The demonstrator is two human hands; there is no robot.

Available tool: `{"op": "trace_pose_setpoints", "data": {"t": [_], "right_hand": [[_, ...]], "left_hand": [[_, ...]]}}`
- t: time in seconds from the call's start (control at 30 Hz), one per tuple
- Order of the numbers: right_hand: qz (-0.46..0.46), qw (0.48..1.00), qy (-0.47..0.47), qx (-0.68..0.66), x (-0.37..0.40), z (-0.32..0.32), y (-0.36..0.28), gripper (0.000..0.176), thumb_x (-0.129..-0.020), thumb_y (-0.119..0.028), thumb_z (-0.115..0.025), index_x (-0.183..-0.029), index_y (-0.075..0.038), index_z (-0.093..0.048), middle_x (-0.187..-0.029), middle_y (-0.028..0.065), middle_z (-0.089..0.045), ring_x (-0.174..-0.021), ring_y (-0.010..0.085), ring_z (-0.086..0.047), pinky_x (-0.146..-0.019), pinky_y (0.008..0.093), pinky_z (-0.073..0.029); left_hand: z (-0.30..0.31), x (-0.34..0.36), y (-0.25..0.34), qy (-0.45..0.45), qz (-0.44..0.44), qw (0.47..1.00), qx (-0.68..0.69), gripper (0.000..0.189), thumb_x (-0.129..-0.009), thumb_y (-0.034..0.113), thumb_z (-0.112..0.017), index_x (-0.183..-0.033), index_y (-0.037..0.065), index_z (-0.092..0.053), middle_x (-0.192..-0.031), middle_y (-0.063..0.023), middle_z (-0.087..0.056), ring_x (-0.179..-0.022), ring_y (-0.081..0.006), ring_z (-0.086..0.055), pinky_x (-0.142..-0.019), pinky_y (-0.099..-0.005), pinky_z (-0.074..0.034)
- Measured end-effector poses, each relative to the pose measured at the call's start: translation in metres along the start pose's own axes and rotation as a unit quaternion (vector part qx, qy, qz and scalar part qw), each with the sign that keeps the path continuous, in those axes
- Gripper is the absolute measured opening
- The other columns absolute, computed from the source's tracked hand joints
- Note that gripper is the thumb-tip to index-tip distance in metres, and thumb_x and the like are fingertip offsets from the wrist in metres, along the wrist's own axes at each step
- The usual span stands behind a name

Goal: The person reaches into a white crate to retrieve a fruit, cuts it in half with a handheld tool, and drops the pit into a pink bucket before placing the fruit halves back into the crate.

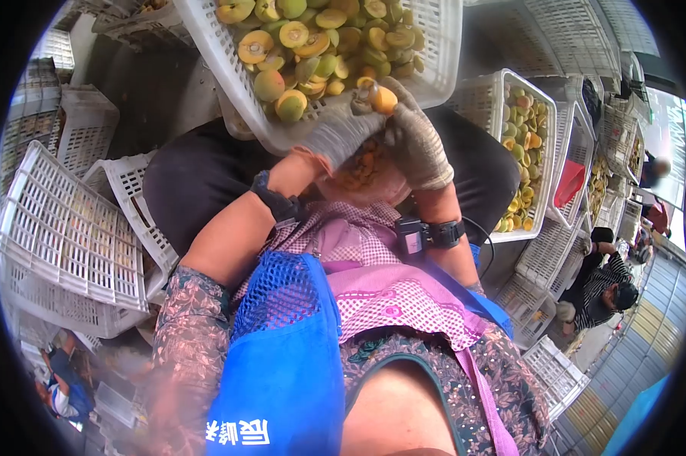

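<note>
Both hands meet over the near rim of a white plastic crate [449, 53] filled with halved green-yellow fruit [312, 45], some showing stones or hollows. My left hand [343, 125], in a grey glove, closes its fingers at a small orange-yellow fruit [383, 99]. My right hand [415, 140], in a pale knitted glove, wraps round the same fruit from the other side. Something small and dark shows by the left fingertips, too unclear to name. Below the hands, between the knees, a pale basin [392, 186] holds small orange-brown pieces [358, 169].
A crate of fruit halves [521, 144] stands to the right, with a red scoop-like object [569, 182] in a crate beyond it. White crates [77, 228] are stacked at left. A person in a striped top [601, 292] sits at far right; another person [65, 380] is lower left.
</note>
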State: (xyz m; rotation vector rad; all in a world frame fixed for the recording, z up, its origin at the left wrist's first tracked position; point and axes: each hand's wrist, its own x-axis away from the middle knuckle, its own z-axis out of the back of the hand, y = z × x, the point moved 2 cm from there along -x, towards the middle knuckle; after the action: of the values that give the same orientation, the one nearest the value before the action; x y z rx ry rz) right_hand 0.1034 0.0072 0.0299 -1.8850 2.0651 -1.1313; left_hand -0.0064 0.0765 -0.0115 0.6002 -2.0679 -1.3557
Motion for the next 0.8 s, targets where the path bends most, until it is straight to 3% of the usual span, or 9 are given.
{"op": "trace_pose_setpoints", "data": {"t": [0.03,0.17,0.23,0.3,0.33,0.4,0.47,0.57,0.8], "right_hand": [[0.014,0.996,-0.012,0.086,0.006,-0.004,-0.003,0.05,-0.091,-0.007,-0.052,-0.138,-0.002,-0.036,-0.128,0.0117,-0.05,-0.109,0.0205,-0.054,-0.094,0.0317,-0.045],[0.052,0.971,-0.009,0.235,0.01,0.008,-0.006,0.048,-0.092,-0.013,-0.054,-0.136,-0.003,-0.038,-0.127,0.0114,-0.05,-0.11,0.0217,-0.054,-0.092,0.0347,-0.048],[0.055,0.97,0.017,0.238,0.004,0.02,0.003,0.048,-0.093,-0.018,-0.054,-0.136,-0.002,-0.039,-0.126,0.0112,-0.051,-0.11,0.0215,-0.054,-0.091,0.0353,-0.048],[0.255,0.841,0.034,0.476,-0.005,0.034,0.012,0.029,-0.097,-0.017,-0.046,-0.123,-0.004,-0.051,-0.104,0.0059,-0.058,-0.089,0.0125,-0.057,-0.078,0.0271,-0.049],[0.255,0.841,0.035,0.476,-0.002,0.028,0.012,0.029,-0.097,-0.017,-0.046,-0.123,-0.004,-0.051,-0.104,0.0059,-0.058,-0.089,0.0125,-0.057,-0.078,0.0271,-0.049],[0.038,0.989,0.027,0.137,0.004,0.019,0.016,0.05,-0.096,-0.04,-0.045,-0.127,0.0,-0.046,-0.109,0.01,-0.056,-0.093,0.0208,-0.057,-0.081,0.0361,-0.051],[0.05,0.991,0.057,0.108,0.001,0.016,0.02,0.049,-0.097,-0.043,-0.041,-0.123,-0.001,-0.048,-0.102,0.0104,-0.057,-0.086,0.021,-0.057,-0.076,0.0353,-0.05],[0.064,0.993,0.053,0.08,-0.005,0.019,0.024,0.05,-0.098,-0.044,-0.038,-0.121,-0.002,-0.05,-0.102,0.011,-0.058,-0.086,0.0211,-0.058,-0.074,0.0339,-0.05],[0.055,0.989,0.129,0.041,-0.013,0.015,0.019,0.05,-0.098,-0.045,-0.035,-0.112,-0.001,-0.055,-0.092,0.0116,-0.061,-0.077,0.0212,-0.06,-0.064,0.0323,-0.05]], "left_hand": [[0.011,-0.008,-0.009,-0.03,-0.016,0.979,-0.2,0.031,-0.082,0.027,-0.067,-0.104,0.005,-0.061,-0.09,-0.0038,-0.064,-0.078,-0.0129,-0.06,-0.066,-0.0272,-0.048],[-0.001,0.011,0.038,-0.038,0.213,0.973,-0.08,0.022,-0.092,0.014,-0.051,-0.111,0.005,-0.057,-0.097,-0.0051,-0.061,-0.084,-0.0156,-0.059,-0.073,-0.0283,-0.049],[0.002,0.014,0.023,0.033,0.116,0.99,-0.067,0.028,-0.084,0.027,-0.061,-0.099,0.004,-0.059,-0.086,-0.0071,-0.063,-0.073,-0.0181,-0.06,-0.067,-0.0306,-0.049],[0.003,0.021,0.011,0.011,-0.029,0.979,-0.2,0.027,-0.083,0.025,-0.061,-0.099,0.004,-0.059,-0.086,-0.0102,-0.063,-0.075,-0.0221,-0.061,-0.068,-0.0326,-0.049],[0.001,0.027,0.01,-0.01,-0.172,0.931,-0.321,0.027,-0.082,0.023,-0.061,-0.1,0.004,-0.059,-0.086,-0.0134,-0.063,-0.076,-0.026,-0.062,-0.07,-0.0347,-0.049],[0.006,0.036,0.0,-0.065,-0.195,0.836,-0.509,0.028,-0.078,0.016,-0.061,-0.103,0.004,-0.059,-0.09,-0.018,-0.064,-0.083,-0.0321,-0.063,-0.075,-0.0378,-0.049],[0.006,0.039,0.007,-0.2,-0.213,0.739,-0.607,0.032,-0.071,0.011,-0.066,-0.101,0.003,-0.062,-0.091,-0.0187,-0.064,-0.084,-0.0327,-0.063,-0.076,-0.0394,-0.05],[-0.002,0.027,0.02,-0.287,-0.057,0.686,-0.666,0.034,-0.064,0.009,-0.071,-0.096,0.003,-0.065,-0.091,-0.02,-0.064,-0.083,-0.034,-0.064,-0.073,-0.0415,-0.051],[-0.003,0.019,0.001,-0.253,-0.072,0.697,-0.667,0.032,-0.063,0.01,-0.072,-0.093,0.003,-0.066,-0.089,-0.0194,-0.066,-0.083,-0.0347,-0.065,-0.07,-0.0411,-0.053]]}}
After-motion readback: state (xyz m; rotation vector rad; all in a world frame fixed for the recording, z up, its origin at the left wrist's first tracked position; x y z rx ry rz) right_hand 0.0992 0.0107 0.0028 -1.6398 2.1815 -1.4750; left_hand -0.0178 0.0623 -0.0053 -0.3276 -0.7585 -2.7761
